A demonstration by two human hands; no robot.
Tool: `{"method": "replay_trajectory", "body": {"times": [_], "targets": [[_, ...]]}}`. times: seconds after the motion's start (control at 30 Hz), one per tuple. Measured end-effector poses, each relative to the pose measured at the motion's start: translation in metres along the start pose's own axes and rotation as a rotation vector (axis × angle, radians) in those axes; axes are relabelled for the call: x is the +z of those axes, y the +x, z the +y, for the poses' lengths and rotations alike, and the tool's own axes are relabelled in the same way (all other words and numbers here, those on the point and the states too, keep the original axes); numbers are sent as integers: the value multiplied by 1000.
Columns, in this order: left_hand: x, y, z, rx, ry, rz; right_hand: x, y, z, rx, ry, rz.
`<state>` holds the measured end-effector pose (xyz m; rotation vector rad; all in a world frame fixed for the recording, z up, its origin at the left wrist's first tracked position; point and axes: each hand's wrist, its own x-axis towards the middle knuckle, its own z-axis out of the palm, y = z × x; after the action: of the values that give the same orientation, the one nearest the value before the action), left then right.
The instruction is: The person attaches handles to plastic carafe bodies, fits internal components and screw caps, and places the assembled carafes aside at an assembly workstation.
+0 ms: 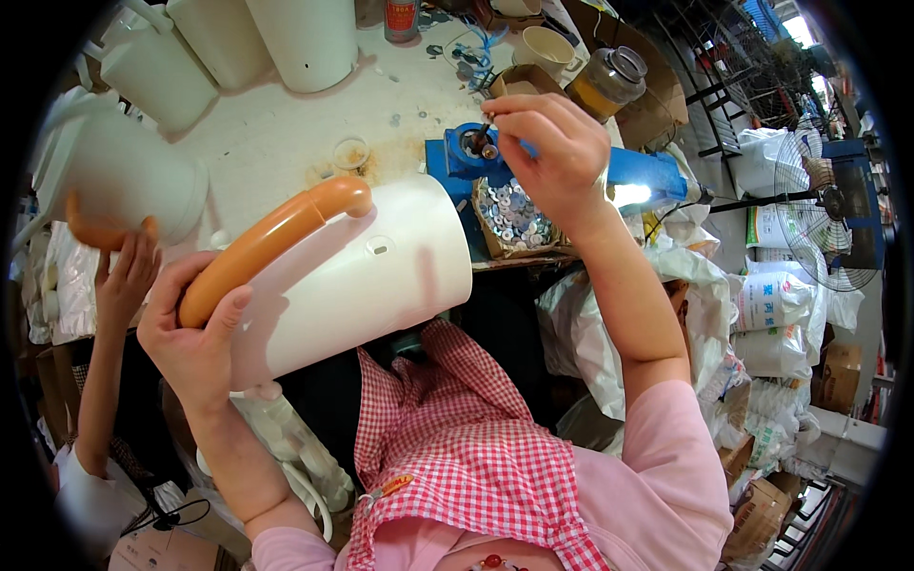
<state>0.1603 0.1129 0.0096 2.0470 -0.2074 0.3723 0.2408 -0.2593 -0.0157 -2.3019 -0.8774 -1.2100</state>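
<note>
My left hand (pixel 195 319) is wrapped round the lower end of a curved orange handle (pixel 276 243). That handle lies along the side of a white plastic cylinder (pixel 409 257), which is tilted across the table edge above my lap. A small slot shows in the cylinder's wall. My right hand (pixel 557 147) is raised with fingertips pinched together over the dark metal post of a blue bench machine (pixel 466 157). What the fingertips hold is too small to name. Right below them, a cardboard tray (pixel 490 233) holds many small, shiny round pieces.
Several white pitcher-like containers (pixel 157 81) stand at the back left. Another person's hand (pixel 129 271) works on one at the left. Behind the machine are a jar of amber contents (pixel 609 81) and a cream cup (pixel 547 48). A fan (pixel 828 200) and sacks stand right.
</note>
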Motion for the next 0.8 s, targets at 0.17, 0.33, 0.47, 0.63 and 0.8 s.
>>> {"method": "replay_trajectory", "body": {"times": [0.17, 0.33, 0.47, 0.63, 0.8], "targets": [[3, 1, -3, -37, -41, 18, -3, -5, 1, -12, -8, 22], [-9, 7, -3, 3, 20, 133, -27, -30, -51, 661, 494, 143], [-10, 27, 14, -16, 17, 192, -27, -30, -77, 1023, 1160, -282], [44, 67, 54, 122, -31, 244, -18, -21, -63, 1015, 1285, 32], [89, 89, 54, 250, -54, 143, -24, -40, -43, 1054, 1227, 188]]}}
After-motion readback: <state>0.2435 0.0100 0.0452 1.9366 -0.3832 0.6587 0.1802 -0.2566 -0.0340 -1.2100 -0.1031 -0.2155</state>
